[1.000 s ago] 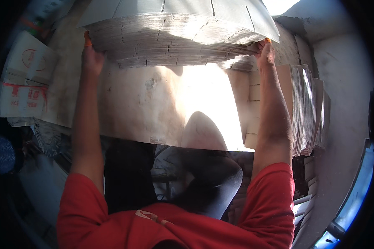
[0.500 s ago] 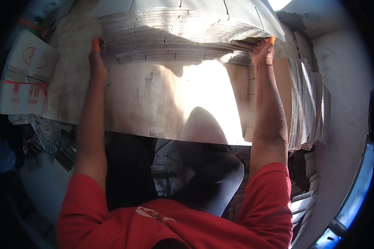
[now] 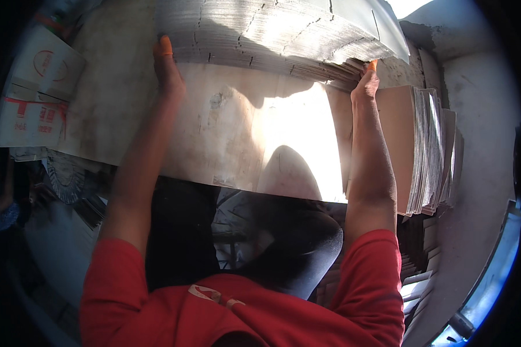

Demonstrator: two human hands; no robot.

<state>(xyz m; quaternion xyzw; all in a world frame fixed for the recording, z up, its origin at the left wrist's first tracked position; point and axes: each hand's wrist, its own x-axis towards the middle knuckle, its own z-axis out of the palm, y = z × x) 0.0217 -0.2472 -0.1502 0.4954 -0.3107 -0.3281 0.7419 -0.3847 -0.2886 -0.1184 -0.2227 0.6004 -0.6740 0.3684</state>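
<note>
A wide stack of thin cardboard sheets [image 3: 243, 43] lies across the far side of the wooden table [image 3: 214, 133], its layered edges toward me and dark marks running down them. My left hand [image 3: 168, 69] is at the stack's left end, with an orange cover on the thumb. My right hand [image 3: 366, 84], its thumb also covered in orange, grips the near right corner, where several lower sheets stick out unevenly. The fingers of both hands are mostly hidden behind the stack. Both arms are stretched forward.
Brown cardboard sheets [image 3: 396, 144] stand in a bundle along the table's right side, by a pale wall [image 3: 480, 127]. White cartons [image 3: 32, 118] with red print and a red strap sit at the left. Bright sunlight falls on the table's middle.
The stack has turned: its left end has moved farther away and rightward with my left hand, while its right end has come slightly nearer. My right hand has lowered a little.
</note>
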